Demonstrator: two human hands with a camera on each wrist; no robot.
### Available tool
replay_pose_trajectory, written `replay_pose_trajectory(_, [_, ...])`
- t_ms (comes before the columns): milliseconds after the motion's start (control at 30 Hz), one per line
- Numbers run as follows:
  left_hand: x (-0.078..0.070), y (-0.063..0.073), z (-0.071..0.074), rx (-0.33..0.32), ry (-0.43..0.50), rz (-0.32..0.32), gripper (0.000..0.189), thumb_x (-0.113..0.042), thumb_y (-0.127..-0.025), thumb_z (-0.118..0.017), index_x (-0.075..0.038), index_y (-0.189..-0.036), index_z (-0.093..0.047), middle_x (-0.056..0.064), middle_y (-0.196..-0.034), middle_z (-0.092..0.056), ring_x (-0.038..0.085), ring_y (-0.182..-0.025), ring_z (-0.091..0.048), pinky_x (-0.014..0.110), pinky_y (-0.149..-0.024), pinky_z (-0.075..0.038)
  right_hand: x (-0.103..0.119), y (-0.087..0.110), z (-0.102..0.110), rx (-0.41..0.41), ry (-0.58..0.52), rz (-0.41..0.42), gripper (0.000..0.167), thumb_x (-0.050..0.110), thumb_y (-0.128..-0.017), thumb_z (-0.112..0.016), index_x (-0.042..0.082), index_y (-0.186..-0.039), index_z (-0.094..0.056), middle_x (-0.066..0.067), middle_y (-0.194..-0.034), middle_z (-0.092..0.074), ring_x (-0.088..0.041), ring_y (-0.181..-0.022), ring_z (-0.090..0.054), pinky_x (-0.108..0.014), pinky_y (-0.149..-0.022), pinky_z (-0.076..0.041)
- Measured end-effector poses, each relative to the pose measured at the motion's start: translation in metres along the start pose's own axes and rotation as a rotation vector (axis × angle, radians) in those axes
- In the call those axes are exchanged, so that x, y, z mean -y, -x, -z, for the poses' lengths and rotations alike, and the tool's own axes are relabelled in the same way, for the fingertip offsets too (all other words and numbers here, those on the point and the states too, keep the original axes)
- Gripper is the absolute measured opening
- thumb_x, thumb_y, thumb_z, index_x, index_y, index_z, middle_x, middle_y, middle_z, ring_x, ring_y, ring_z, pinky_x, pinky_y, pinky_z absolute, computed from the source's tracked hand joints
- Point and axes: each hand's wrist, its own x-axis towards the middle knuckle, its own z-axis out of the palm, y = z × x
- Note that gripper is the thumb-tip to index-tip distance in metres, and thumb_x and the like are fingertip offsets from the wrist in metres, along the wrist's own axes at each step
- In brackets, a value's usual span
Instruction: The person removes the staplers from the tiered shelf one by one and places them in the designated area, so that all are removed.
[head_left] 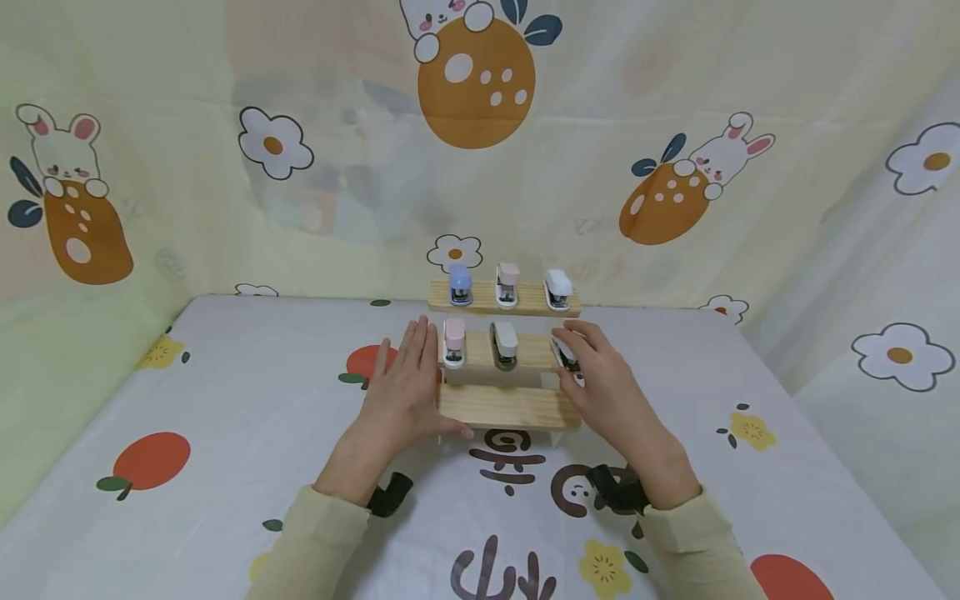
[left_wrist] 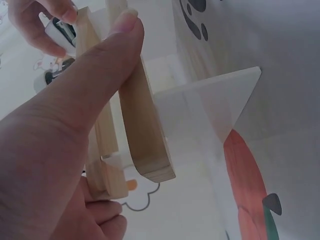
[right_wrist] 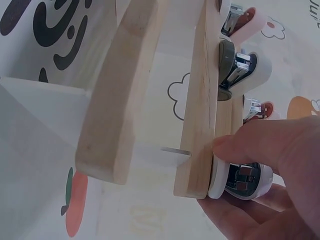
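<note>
A stepped wooden display rack (head_left: 510, 407) with clear side panels stands on the table. My right hand (head_left: 611, 387) pinches a small white stapler (right_wrist: 243, 180) at the right end of the middle shelf; its base touches the wood. My left hand (head_left: 401, 392) rests against the rack's left end, fingers straight and thumb spread along the lowest shelf's front. On the middle shelf stand a pink stapler (head_left: 453, 342) and a white stapler with a dark grey base (head_left: 505, 343). The top shelf bears a blue stapler (head_left: 461, 285), a pale pink stapler (head_left: 507, 283) and a white stapler (head_left: 558, 289).
A pale tablecloth (head_left: 247, 400) printed with fruit, flowers and brown lettering covers the table. Behind the rack hangs a cream curtain (head_left: 345, 217) with rabbit and flower prints. Black straps (head_left: 618, 489) circle both wrists.
</note>
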Motion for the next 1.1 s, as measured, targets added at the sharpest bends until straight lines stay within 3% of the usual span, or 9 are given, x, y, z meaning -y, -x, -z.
replay_pose_trajectory(333, [-0.003,-0.001,0.0,-0.003,0.004,-0.007,0.145,-0.069,-0.056,-0.086,0.0,-0.158,-0.009,0.016,-0.167,-0.007,0.029,-0.156,-0.007,0.056,-0.125,-0.007,-0.003,0.002,0.006,0.009,-0.011,-0.006,0.049,-0.005,-0.084,-0.071,-0.006,-0.131,-0.056,-0.024,-0.138,-0.051,-0.04,-0.122,-0.057,-0.052,-0.095,-0.053])
replay_pose_trajectory(700, [-0.003,-0.002,0.0,0.007,0.04,-0.003,0.144,-0.065,-0.056,-0.088,0.001,-0.158,-0.009,0.017,-0.167,-0.008,0.03,-0.156,-0.008,0.055,-0.125,-0.01,-0.008,0.003,0.016,-0.036,-0.004,-0.012,0.049,-0.007,-0.082,-0.072,-0.008,-0.129,-0.058,-0.025,-0.134,-0.054,-0.04,-0.117,-0.059,-0.052,-0.091,-0.055])
replay_pose_trajectory(1100, [-0.002,-0.002,0.0,0.026,0.09,0.0,0.143,-0.061,-0.058,-0.089,0.001,-0.158,-0.007,0.017,-0.167,-0.006,0.031,-0.156,-0.006,0.056,-0.124,-0.009,-0.021,0.009,0.036,-0.018,-0.029,-0.125,0.051,-0.006,-0.084,-0.071,-0.005,-0.133,-0.056,-0.023,-0.139,-0.05,-0.04,-0.121,-0.055,-0.055,-0.092,-0.053])
